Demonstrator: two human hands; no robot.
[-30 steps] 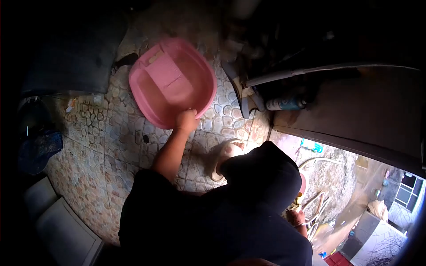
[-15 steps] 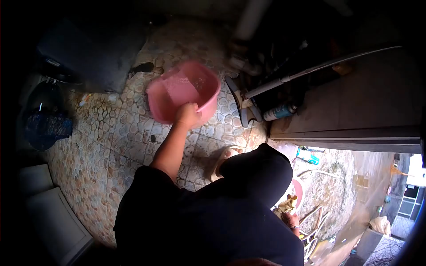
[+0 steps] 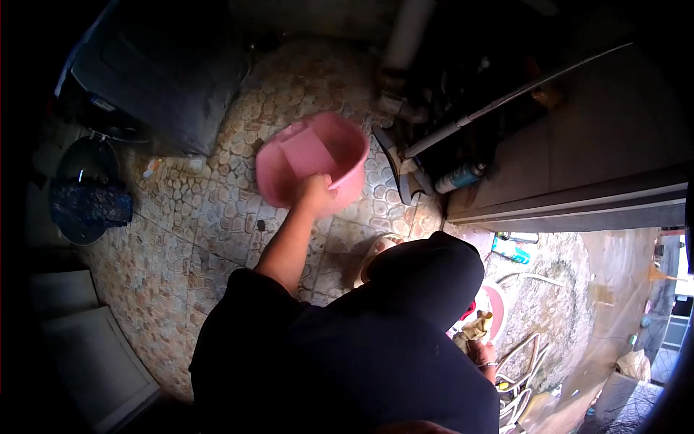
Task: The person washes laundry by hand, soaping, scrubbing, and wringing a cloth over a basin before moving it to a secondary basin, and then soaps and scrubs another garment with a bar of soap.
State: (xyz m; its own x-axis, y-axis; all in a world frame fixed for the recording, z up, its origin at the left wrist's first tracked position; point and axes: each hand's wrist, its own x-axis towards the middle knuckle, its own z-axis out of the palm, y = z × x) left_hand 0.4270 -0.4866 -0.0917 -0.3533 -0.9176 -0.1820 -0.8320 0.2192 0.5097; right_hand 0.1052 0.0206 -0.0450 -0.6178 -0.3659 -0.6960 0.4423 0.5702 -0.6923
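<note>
Ahead of me my left hand (image 3: 316, 195) grips the near rim of a pink plastic basin (image 3: 347, 170). Its fingers are curled over the edge. The basin leans to one side over the patterned tile floor, and no contents can be made out in it. Off to the right, beside my bent knee, my right hand (image 3: 483, 353) is closed on a crumpled tan cloth (image 3: 477, 327). That cloth hangs by a second, round pink tub (image 3: 497, 307), which my leg partly hides. Something red shows at this tub's near side.
A squeegee-like pole tool (image 3: 463, 124) leans by the doorway, next to a spray can (image 3: 460, 178). A dark box-like appliance (image 3: 155, 79) stands at far left, above a dark round basin (image 3: 87, 184). Outside lie a coiled hose (image 3: 531, 362) and a blue-white bottle (image 3: 510, 249).
The whole view has shifted slightly, and the pink basin appears a little further right and tipped differently in my left hand. My right hand keeps its hold on the cloth.
</note>
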